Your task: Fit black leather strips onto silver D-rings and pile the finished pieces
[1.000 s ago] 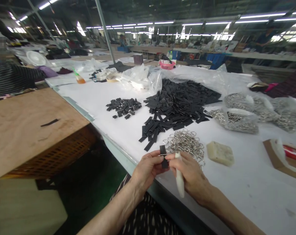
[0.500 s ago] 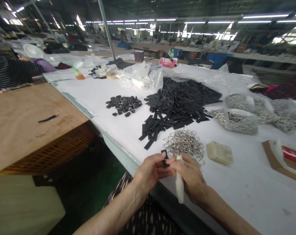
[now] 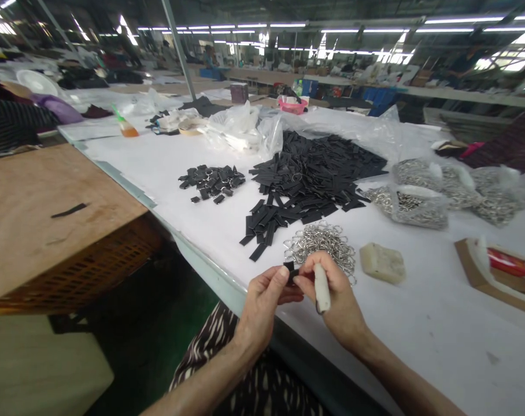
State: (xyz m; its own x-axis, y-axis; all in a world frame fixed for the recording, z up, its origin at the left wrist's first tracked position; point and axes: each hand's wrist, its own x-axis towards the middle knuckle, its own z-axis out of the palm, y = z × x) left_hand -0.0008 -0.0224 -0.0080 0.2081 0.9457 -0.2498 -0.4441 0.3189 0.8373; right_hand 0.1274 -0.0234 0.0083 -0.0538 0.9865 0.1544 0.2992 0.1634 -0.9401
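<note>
My left hand (image 3: 262, 297) pinches a short black strip (image 3: 290, 270) between thumb and fingers, above the table's near edge. My right hand (image 3: 340, 303) holds a tool with a white handle (image 3: 322, 289); its working end is hidden by the fingers. Thumb and forefinger of that same hand touch the strip's right side, where it looks folded over. Just beyond the hands lies a heap of silvery metal rings (image 3: 321, 242). Behind it spreads a large pile of black strips (image 3: 327, 167). A smaller pile of black pieces with rings (image 3: 213, 182) sits to the left.
A pale yellowish block (image 3: 383, 263) and an open cardboard box (image 3: 474, 271) with a red item stand at right. Behind are plastic bags of metal rings (image 3: 418, 208). A wooden board (image 3: 41, 202) adjoins at left. An orange-filled bottle (image 3: 127, 128) stands farther back.
The strip, upright and flat before, now appears bent over between my hands. My right hand has turned, tilting the white handle. The whole view has shifted slightly.
</note>
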